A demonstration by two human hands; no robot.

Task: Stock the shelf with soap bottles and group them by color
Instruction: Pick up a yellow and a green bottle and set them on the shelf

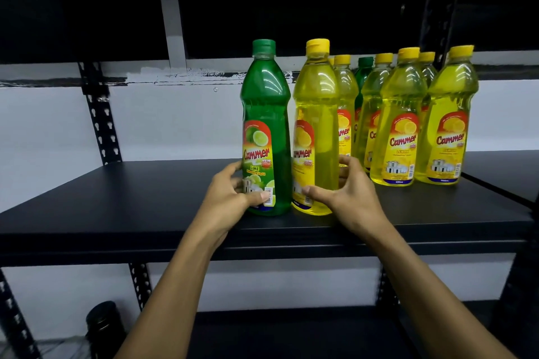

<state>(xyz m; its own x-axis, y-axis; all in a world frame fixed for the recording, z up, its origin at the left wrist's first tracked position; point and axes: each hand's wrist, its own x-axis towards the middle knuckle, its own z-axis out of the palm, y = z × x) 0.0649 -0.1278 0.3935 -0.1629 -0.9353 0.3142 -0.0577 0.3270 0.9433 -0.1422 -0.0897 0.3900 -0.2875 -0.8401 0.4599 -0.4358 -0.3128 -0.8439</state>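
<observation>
- Standing upright near the front edge of the black shelf [116, 201]: a green bottle [265, 131], gripped low by the left hand [230, 198], and touching it a yellow bottle [316, 131], its base clasped by the curled fingers of the right hand [350, 195].
- Done: a yellow group [408, 119] stands at right.
- Left, apparently: another green bottle [363, 73] stands among the yellows; the greens need separating.

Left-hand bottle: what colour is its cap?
Green, matching the green bottle that the left hand holds; head view.
</observation>
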